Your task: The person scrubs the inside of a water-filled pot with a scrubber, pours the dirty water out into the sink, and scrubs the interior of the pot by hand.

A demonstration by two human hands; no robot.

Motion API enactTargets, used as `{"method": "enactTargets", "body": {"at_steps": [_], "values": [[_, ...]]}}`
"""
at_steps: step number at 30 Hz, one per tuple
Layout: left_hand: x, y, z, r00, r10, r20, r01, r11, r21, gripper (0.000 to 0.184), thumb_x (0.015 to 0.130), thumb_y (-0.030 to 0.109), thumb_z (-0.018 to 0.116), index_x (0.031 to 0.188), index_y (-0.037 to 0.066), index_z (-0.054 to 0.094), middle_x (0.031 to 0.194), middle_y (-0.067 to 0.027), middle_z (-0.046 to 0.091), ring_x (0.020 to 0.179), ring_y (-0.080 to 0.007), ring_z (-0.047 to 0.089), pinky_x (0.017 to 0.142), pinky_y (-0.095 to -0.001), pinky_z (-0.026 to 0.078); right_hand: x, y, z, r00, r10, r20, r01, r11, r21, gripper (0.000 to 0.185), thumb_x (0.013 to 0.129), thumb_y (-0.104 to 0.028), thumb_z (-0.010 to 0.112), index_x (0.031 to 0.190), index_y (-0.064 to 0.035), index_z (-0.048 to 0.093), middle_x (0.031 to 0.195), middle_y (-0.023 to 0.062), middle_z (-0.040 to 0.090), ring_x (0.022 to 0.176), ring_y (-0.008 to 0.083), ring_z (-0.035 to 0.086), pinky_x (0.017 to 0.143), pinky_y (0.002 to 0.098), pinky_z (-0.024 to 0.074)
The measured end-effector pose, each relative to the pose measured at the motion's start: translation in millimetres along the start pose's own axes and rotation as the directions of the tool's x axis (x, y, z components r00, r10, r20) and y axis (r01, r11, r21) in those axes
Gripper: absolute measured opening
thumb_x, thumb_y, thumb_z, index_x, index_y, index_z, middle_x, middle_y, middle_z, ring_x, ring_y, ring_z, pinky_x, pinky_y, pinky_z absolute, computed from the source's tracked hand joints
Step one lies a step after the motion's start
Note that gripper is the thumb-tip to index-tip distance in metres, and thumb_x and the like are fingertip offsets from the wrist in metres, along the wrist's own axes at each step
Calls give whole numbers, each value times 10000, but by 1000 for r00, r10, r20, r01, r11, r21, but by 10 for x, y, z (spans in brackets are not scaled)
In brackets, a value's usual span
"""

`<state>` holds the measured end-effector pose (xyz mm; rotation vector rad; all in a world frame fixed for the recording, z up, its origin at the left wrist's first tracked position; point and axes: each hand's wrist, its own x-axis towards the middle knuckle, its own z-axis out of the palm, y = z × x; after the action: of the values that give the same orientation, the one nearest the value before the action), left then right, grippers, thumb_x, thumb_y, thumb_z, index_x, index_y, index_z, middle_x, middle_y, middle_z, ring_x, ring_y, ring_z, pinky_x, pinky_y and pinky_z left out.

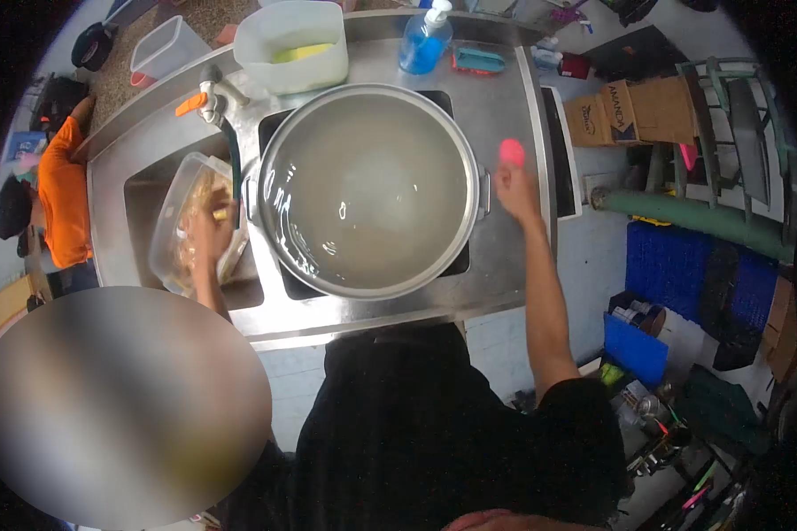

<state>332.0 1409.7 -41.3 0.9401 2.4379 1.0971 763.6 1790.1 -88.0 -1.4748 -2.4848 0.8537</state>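
Note:
A wide metal pot (372, 288) full of cloudy liquid stands on the steel counter. To its right, my right hand (516, 193) is closed on a small round pink object (512, 151). On the other side, my left hand (211, 228) reaches into a clear plastic container (164, 252) in the sink (142, 199). Its fingers look closed around something small and yellowish, blurred and partly hidden. Pale, yellowish material lies in that container around the hand.
An orange-handled tap (190, 104) with a dark hose hangs over the sink. Behind the pot stand a translucent tub (288, 71), a blue soap bottle (423, 53) and a red and teal brush (478, 60). A person in orange (65, 195) is at the far left.

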Motion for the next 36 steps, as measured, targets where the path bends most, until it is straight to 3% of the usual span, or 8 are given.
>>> {"method": "enactTargets", "body": {"at_steps": [4,5,6,15,27,29,32,36], "values": [[-209,-803,359,981,-187,50,174,964,202,315,828,175,657,1077,-18,645,970,-206,687,861,-338,670,781,-419,509,-77,222,231,999,49,17,-48,996,-81,303,783,-167,690,1035,-7,642,964,176,697,900,316,683,791,396,527],[-238,-838,401,1000,7,-20,1,940,341,368,797,208,683,1089,-11,637,969,-224,673,892,-368,647,796,-439,493,-33,266,273,995,83,54,-79,994,-76,322,760,-168,713,1029,-7,642,963,175,698,908,305,684,802,395,525],[-222,-1315,555,998,-50,-42,61,942,331,359,795,218,684,1074,-3,634,943,-237,664,903,-393,633,816,-455,486,-7,273,308,996,75,54,-67,988,-137,325,743,-118,713,1038,-6,637,995,169,691,928,308,673,815,404,513],[170,-1028,646,954,-298,35,277,919,281,339,760,288,709,904,-19,697,794,-215,687,744,-347,686,719,-420,538,128,679,560,994,93,61,-86,991,-106,399,647,-95,743,997,-15,570,895,128,662,845,277,653,770,374,513],[384,-614,590,960,-272,65,200,831,519,242,723,214,667,737,-28,675,719,-264,644,697,-409,663,687,-470,542,208,481,424,930,291,227,-295,955,-17,201,727,-146,659,867,-4,629,720,92,627,704,230,632,659,375,486],[386,-748,616,966,-248,76,179,850,495,242,721,213,659,738,-28,672,712,-253,647,679,-402,664,670,-466,541,215,649,498,923,234,304,-266,962,68,177,805,-178,604,866,-12,592,703,65,588,679,209,618,626,359,481],[365,-856,597,963,-240,124,173,900,400,291,775,258,622,759,-31,647,653,-210,649,608,-318,671,588,-408,529,184,632,411,754,374,540,-619,679,394,147,810,-197,592,882,-71,568,685,24,560,623,150,563,565,288,439],[334,-1018,596,803,-472,364,580,762,-289,352,918,305,514,759,11,627,609,-67,597,552,-137,573,516,-296,447,95,351,341,699,455,552,-715,440,543,393,862,-448,615,906,-66,535,717,10,508,579,141,512,522,299,425]]}}
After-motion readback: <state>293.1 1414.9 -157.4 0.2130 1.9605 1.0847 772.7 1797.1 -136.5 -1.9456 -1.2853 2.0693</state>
